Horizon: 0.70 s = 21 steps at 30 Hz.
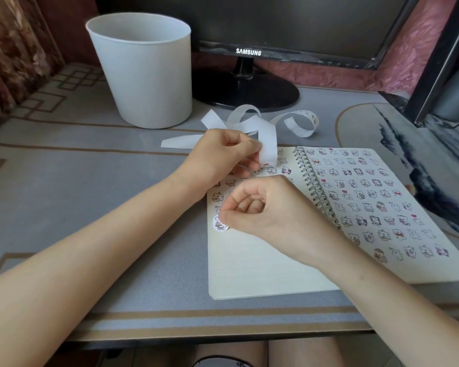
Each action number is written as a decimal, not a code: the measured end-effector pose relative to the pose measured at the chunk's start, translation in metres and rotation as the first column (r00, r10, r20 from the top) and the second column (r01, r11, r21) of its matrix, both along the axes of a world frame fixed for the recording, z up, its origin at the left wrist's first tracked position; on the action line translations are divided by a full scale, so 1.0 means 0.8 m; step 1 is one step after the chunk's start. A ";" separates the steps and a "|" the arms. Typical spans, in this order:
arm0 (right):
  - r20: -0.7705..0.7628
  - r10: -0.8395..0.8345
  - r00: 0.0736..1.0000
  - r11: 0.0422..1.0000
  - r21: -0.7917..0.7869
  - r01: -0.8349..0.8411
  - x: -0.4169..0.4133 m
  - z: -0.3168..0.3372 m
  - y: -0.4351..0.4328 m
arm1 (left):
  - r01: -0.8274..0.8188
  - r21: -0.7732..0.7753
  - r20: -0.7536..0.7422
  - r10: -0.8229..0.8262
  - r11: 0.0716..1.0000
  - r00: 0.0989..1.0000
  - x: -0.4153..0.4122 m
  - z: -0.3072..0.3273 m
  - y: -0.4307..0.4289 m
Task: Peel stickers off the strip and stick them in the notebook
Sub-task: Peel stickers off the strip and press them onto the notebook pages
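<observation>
Bin (143,75): white, open-topped, upper left of centre, standing on the desk.
Monitor (276,17): dark screen, top centre, "SAMSUNG" on its bezel; its round black base is beside the bin.
Desk (64,181): grey, tan line borders.
Curtain (8,49): brown, patterned — far upper left.

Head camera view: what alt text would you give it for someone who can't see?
A person's right hand pinches a round sticker at the left page of an open notebook, while the left hand holds the curling strip. A white bin and a monitor stand behind.
</observation>
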State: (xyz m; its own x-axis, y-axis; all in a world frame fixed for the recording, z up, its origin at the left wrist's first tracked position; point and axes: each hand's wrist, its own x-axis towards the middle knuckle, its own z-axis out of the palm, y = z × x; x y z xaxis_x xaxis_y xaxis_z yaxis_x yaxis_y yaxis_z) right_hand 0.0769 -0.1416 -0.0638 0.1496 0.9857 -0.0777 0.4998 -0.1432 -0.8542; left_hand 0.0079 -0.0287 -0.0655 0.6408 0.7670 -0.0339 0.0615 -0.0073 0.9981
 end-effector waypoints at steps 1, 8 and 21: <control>0.000 0.001 1.000 1.000 0.003 -0.001 0.000 0.000 0.000 | 0.001 0.000 0.001 -0.001 1.000 1.000 0.000 0.000 0.000; 0.059 -0.040 0.997 0.999 0.017 0.039 -0.003 -0.006 0.000 | 0.005 0.004 -0.001 -0.005 1.000 1.000 0.000 0.001 -0.001; 0.122 -0.057 0.991 0.998 0.020 0.055 -0.005 -0.008 0.001 | 0.016 0.013 -0.008 -0.016 1.000 1.000 -0.001 0.001 -0.001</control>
